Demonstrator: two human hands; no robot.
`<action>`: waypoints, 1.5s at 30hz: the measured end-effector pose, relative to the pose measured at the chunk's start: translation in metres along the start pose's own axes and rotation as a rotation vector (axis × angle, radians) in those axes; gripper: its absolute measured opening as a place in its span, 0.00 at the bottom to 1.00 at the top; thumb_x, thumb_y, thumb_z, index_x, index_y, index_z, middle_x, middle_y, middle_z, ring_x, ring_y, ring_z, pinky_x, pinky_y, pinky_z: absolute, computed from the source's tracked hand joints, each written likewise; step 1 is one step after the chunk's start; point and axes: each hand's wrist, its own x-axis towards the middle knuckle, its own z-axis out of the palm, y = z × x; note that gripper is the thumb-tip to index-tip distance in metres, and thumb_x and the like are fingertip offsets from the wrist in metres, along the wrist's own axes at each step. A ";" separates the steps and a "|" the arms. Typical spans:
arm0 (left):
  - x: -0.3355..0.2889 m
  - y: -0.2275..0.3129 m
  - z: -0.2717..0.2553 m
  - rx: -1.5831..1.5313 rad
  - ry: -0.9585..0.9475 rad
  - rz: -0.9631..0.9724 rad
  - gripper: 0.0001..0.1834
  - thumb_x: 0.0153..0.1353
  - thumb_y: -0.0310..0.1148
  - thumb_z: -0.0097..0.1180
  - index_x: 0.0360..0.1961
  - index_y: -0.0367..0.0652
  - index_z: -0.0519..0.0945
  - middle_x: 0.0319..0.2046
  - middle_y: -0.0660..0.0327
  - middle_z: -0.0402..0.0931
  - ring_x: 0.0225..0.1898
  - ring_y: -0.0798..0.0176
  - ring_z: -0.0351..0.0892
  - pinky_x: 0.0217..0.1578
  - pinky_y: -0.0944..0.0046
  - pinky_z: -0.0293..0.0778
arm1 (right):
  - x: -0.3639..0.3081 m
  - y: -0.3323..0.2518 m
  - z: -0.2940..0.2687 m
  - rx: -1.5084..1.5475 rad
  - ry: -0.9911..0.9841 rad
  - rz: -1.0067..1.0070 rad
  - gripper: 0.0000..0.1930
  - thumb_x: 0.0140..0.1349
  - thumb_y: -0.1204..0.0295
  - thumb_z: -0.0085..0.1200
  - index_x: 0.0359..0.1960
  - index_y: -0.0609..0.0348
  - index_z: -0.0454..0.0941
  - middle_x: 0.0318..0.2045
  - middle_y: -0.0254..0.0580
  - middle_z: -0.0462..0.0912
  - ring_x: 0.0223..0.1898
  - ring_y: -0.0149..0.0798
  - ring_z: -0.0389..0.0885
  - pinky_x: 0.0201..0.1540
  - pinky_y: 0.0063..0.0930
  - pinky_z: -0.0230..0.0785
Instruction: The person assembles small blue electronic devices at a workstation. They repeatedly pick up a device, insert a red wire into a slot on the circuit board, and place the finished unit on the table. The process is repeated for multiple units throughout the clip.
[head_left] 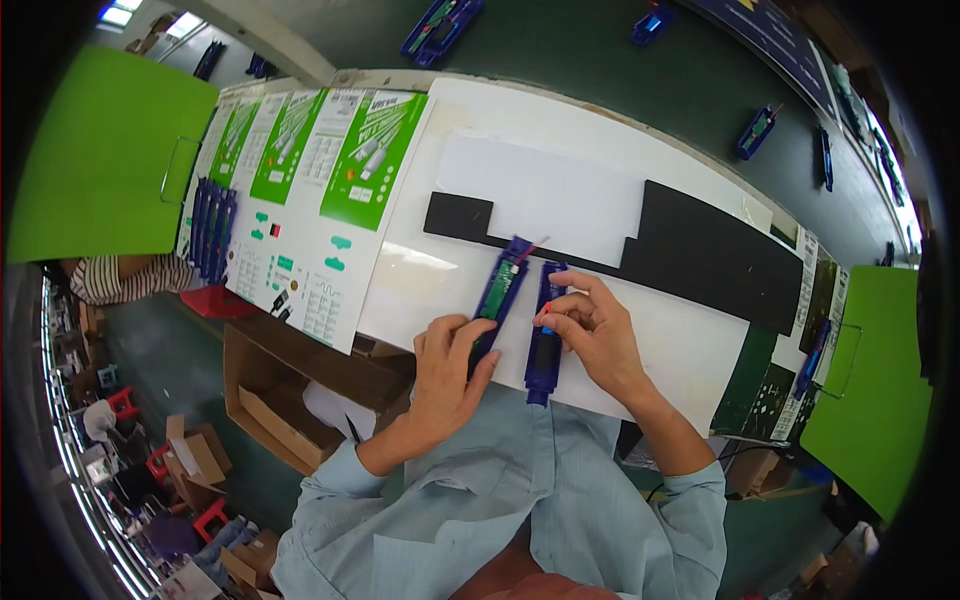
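Observation:
My left hand (pixel 447 372) is closed around the lower part of a long, narrow blue plastic housing (pixel 513 262). A green circuit board (pixel 495 290) lies in that housing, and a thin reddish wire (pixel 538 243) sticks out at its far end. Just to the right, a second blue housing (pixel 541 378) with a dark inside lies lengthwise at the table's near edge. Above it my right hand (pixel 600 335) pinches a small red piece (pixel 545 314) between thumb and fingers. Its exact kind is too small to tell, and the fingers partly cover the housing.
A black cut-out sheet (pixel 715 255) and a white sheet (pixel 570 190) lie beyond my hands. Green-and-white printed sheets (pixel 375 150) cover the left side, with several blue housings (pixel 210 230) stacked there. More housings (pixel 757 132) rest on the green surface behind. A cardboard box (pixel 290 400) stands below left.

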 end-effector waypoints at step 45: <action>0.019 -0.037 -0.005 -0.086 0.049 0.326 0.13 0.60 0.21 0.65 0.46 0.35 0.82 0.47 0.52 0.77 0.47 0.48 0.78 0.49 0.54 0.78 | 0.032 -0.030 0.054 -0.882 -0.181 -0.538 0.06 0.59 0.81 0.66 0.35 0.64 0.81 0.48 0.45 0.79 0.51 0.51 0.78 0.54 0.41 0.74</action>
